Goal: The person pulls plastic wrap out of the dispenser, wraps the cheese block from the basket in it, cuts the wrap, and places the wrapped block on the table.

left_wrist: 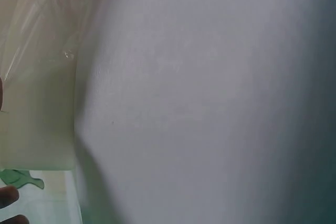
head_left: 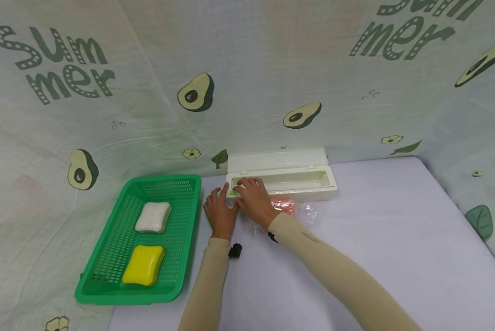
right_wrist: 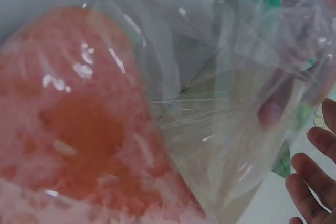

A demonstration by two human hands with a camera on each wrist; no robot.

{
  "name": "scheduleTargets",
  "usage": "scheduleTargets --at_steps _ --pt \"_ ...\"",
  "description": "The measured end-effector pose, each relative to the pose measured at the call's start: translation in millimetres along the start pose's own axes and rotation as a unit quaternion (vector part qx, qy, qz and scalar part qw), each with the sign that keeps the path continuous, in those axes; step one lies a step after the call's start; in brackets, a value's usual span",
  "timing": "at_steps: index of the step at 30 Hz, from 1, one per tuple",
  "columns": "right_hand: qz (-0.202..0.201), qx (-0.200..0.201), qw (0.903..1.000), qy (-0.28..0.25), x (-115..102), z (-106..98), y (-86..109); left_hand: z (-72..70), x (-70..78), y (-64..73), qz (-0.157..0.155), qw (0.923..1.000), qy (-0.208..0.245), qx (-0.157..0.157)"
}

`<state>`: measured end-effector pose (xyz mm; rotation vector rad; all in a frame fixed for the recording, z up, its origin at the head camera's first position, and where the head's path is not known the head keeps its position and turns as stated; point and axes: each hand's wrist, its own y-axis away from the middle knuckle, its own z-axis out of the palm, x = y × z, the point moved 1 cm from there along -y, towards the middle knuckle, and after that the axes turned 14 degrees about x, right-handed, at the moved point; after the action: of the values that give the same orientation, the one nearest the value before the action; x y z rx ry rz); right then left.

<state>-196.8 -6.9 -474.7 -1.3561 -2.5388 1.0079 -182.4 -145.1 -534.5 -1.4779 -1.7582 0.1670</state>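
Note:
Both hands meet at the left end of an oblong white box (head_left: 332, 187) whose lid is raised. A clear plastic bag (right_wrist: 210, 145) holds a pink-orange piece with a rounded end (right_wrist: 79, 124); it lies in front of the box, and its loose plastic stretches toward the hands. My right hand (head_left: 256, 200) grips the bag near a small green piece (head_left: 233, 192), its forefinger and thumb toward the left hand. Beside it, my left hand (head_left: 221, 212) holds the bag's left edge, thumb near the right thumb. The plastic partly veils one thumb in the right wrist view.
To the left stands a green slatted basket (head_left: 184, 257) with a white sponge-like block (head_left: 152, 217) and a yellow one (head_left: 144, 265). A patterned cloth wall (head_left: 247, 92) rises right behind the box. The table (head_left: 376, 220) stretches away to the right.

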Motion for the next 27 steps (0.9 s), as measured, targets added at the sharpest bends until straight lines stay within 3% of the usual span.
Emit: scheduleTargets --at_steps 14,27 --pt "0.015 -0.002 0.9990 0.043 -1.7 14.9 -15.6 -2.4 6.7 -1.2 -0.004 0.9997 -0.023 -0.007" --pt "-0.009 -0.005 0.9980 0.063 16.6 8.7 -11.1 -5.3 7.4 -1.7 0.005 0.9990 -0.042 -0.014"
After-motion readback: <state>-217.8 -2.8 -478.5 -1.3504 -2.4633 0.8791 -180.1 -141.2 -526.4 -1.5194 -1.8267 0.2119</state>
